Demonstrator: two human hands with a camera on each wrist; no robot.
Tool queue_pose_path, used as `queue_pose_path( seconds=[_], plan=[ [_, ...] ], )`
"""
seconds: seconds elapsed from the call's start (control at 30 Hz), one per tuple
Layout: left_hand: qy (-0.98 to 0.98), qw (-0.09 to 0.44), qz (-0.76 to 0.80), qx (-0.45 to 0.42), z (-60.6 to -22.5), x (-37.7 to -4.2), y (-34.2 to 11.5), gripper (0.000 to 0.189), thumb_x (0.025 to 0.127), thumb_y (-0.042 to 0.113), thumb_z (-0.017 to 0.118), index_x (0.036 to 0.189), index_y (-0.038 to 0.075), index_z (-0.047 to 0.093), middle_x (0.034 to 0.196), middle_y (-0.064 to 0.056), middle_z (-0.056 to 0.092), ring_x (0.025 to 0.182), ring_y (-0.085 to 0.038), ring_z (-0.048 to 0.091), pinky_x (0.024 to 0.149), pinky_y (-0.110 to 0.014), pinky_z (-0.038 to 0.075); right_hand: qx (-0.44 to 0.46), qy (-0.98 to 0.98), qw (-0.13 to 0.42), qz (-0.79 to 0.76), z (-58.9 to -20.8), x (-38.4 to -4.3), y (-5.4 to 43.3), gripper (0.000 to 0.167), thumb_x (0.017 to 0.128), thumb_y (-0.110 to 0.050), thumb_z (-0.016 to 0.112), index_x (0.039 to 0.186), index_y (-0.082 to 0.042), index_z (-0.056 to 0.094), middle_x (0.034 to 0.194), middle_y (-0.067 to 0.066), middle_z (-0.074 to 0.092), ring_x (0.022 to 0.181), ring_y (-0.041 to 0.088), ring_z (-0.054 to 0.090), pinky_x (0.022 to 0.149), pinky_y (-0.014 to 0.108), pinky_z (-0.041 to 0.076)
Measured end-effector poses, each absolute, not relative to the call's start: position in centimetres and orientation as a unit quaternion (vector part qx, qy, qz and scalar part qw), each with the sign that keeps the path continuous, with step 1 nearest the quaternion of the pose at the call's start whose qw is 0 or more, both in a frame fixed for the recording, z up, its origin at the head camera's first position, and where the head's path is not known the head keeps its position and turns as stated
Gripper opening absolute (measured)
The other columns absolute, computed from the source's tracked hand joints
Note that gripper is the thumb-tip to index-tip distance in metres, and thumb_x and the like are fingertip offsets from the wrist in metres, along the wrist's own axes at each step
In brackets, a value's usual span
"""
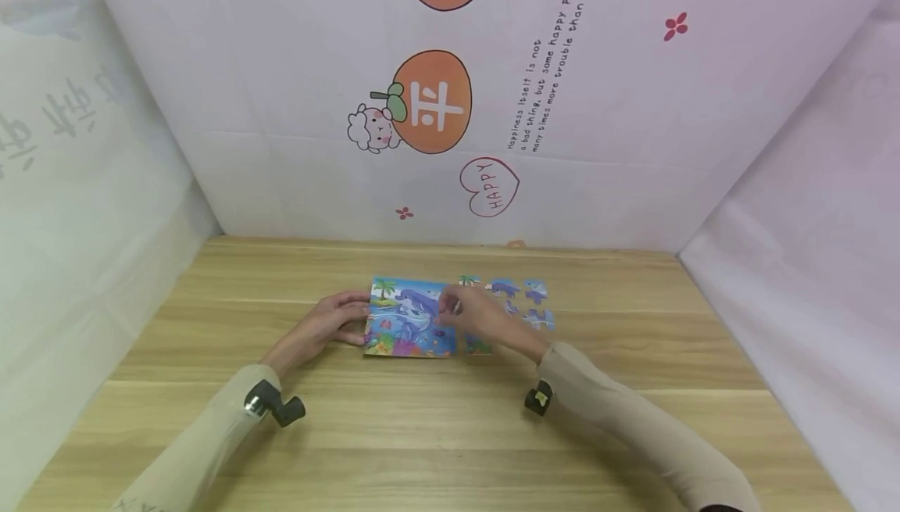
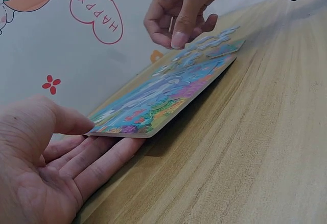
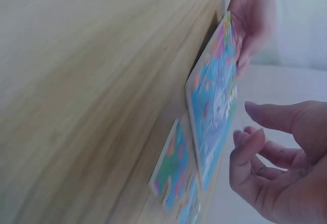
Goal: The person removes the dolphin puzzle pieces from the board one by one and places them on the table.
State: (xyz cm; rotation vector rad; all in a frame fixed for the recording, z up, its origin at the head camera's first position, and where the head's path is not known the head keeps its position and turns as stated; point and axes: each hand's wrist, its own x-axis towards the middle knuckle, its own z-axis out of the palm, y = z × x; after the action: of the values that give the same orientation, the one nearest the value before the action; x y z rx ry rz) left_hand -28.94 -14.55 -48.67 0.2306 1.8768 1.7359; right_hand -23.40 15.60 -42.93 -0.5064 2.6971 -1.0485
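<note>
A dolphin picture puzzle board (image 1: 404,336) lies on the wooden table, its left edge raised off the surface in the left wrist view. My left hand (image 1: 333,318) grips that edge, with the thumb on top and the fingers underneath. Over the board's right side hovers my right hand (image 1: 474,313). Its thumb (image 3: 276,116) and loosely bent fingers stand apart with nothing between them. Just right of the board lie several loose jigsaw pieces (image 1: 537,318), some of them hidden behind the right hand in the head view.
The wooden table (image 1: 422,426) runs back to a white printed cloth (image 1: 598,199). More white cloth (image 1: 794,207) hangs along both sides. A small black camera (image 1: 539,399) sits on the right wrist, and another (image 1: 274,402) on the left.
</note>
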Motion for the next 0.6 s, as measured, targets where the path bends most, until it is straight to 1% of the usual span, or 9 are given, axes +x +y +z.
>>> queue_pose_path(
  seconds=[0.03, 0.13, 0.2, 0.27, 0.33, 0.37, 0.43, 0.5, 0.6],
  plan=[
    [0.701, 0.283, 0.649, 0.084, -48.7, -28.9, -14.5, 0.054, 0.109, 0.016, 0.055, 0.156, -0.004, 0.038, 0.151, -0.027, 0.049, 0.106, -0.018, 0.068, 0.080, -0.031, 0.068, -0.176, 0.913, 0.105, -0.354, -43.0, -23.5, 15.2, 0.013, 0.097, -0.014, 0.076, 0.102, -0.006, 0.066, 0.097, 0.003, 0.069, 0.085, 0.016, 0.064, 0.071, 0.025, 0.058],
    [0.700, 0.282, 0.652, 0.078, -48.8, -29.0, -14.6, 0.054, 0.109, 0.015, 0.056, 0.156, -0.004, 0.038, 0.149, -0.026, 0.052, 0.104, -0.018, 0.069, 0.080, -0.032, 0.068, -0.186, 0.915, 0.114, -0.340, -43.1, -23.7, 14.0, 0.023, 0.096, -0.017, 0.078, 0.110, -0.004, 0.066, 0.106, 0.007, 0.069, 0.093, 0.018, 0.064, 0.078, 0.028, 0.059],
    [0.699, 0.281, 0.653, 0.075, -48.9, -29.0, -14.6, 0.053, 0.108, 0.014, 0.057, 0.155, -0.004, 0.039, 0.147, -0.025, 0.053, 0.103, -0.017, 0.070, 0.080, -0.031, 0.068, -0.194, 0.917, 0.124, -0.325, -43.2, -23.9, 13.3, 0.032, 0.094, -0.019, 0.080, 0.117, -0.002, 0.065, 0.114, 0.010, 0.068, 0.101, 0.022, 0.065, 0.086, 0.033, 0.061],
    [0.699, 0.279, 0.655, 0.075, -49.0, -29.1, -14.6, 0.053, 0.108, 0.013, 0.057, 0.155, -0.004, 0.038, 0.146, -0.025, 0.053, 0.103, -0.017, 0.070, 0.079, -0.031, 0.068, -0.194, 0.921, 0.139, -0.308, -43.3, -24.0, 12.7, 0.044, 0.092, -0.023, 0.082, 0.125, -0.002, 0.063, 0.123, 0.012, 0.065, 0.110, 0.024, 0.063, 0.094, 0.037, 0.061],
    [0.698, 0.277, 0.656, 0.074, -49.0, -29.1, -14.6, 0.053, 0.108, 0.011, 0.057, 0.155, -0.004, 0.039, 0.147, -0.024, 0.053, 0.103, -0.016, 0.070, 0.079, -0.031, 0.068, -0.190, 0.923, 0.157, -0.294, -43.5, -24.0, 12.2, 0.053, 0.090, -0.026, 0.085, 0.130, -0.003, 0.061, 0.129, 0.013, 0.060, 0.114, 0.025, 0.061, 0.097, 0.039, 0.060],
    [0.698, 0.277, 0.656, 0.075, -49.0, -29.1, -14.6, 0.053, 0.108, 0.010, 0.057, 0.155, -0.004, 0.038, 0.147, -0.025, 0.052, 0.104, -0.016, 0.069, 0.079, -0.031, 0.068, -0.188, 0.925, 0.164, -0.287, -43.7, -23.9, 11.9, 0.056, 0.089, -0.028, 0.086, 0.132, -0.005, 0.059, 0.132, 0.013, 0.057, 0.114, 0.025, 0.060, 0.097, 0.038, 0.060],
    [0.699, 0.277, 0.655, 0.076, -49.1, -29.1, -14.5, 0.053, 0.107, 0.009, 0.057, 0.155, -0.004, 0.039, 0.148, -0.026, 0.051, 0.105, -0.016, 0.069, 0.080, -0.031, 0.068, -0.183, 0.927, 0.173, -0.279, -43.9, -23.8, 11.7, 0.058, 0.088, -0.031, 0.086, 0.133, -0.007, 0.058, 0.133, 0.013, 0.053, 0.110, 0.023, 0.058, 0.090, 0.036, 0.061],
    [0.702, 0.275, 0.653, 0.074, -49.1, -29.1, -14.4, 0.053, 0.106, 0.008, 0.058, 0.154, -0.004, 0.040, 0.149, -0.026, 0.050, 0.104, -0.016, 0.069, 0.080, -0.031, 0.068, -0.181, 0.929, 0.172, -0.273, -44.2, -23.7, 11.5, 0.057, 0.088, -0.033, 0.086, 0.131, -0.009, 0.058, 0.131, 0.012, 0.054, 0.106, 0.021, 0.058, 0.085, 0.034, 0.061],
    [0.707, 0.272, 0.648, 0.080, -49.1, -29.0, -14.3, 0.054, 0.105, 0.007, 0.060, 0.154, -0.005, 0.040, 0.150, -0.027, 0.049, 0.104, -0.017, 0.069, 0.079, -0.030, 0.068, -0.179, 0.931, 0.164, -0.272, -44.3, -23.5, 11.2, 0.057, 0.087, -0.035, 0.087, 0.128, -0.010, 0.057, 0.125, 0.012, 0.058, 0.102, 0.020, 0.060, 0.082, 0.033, 0.061]
  ],
)
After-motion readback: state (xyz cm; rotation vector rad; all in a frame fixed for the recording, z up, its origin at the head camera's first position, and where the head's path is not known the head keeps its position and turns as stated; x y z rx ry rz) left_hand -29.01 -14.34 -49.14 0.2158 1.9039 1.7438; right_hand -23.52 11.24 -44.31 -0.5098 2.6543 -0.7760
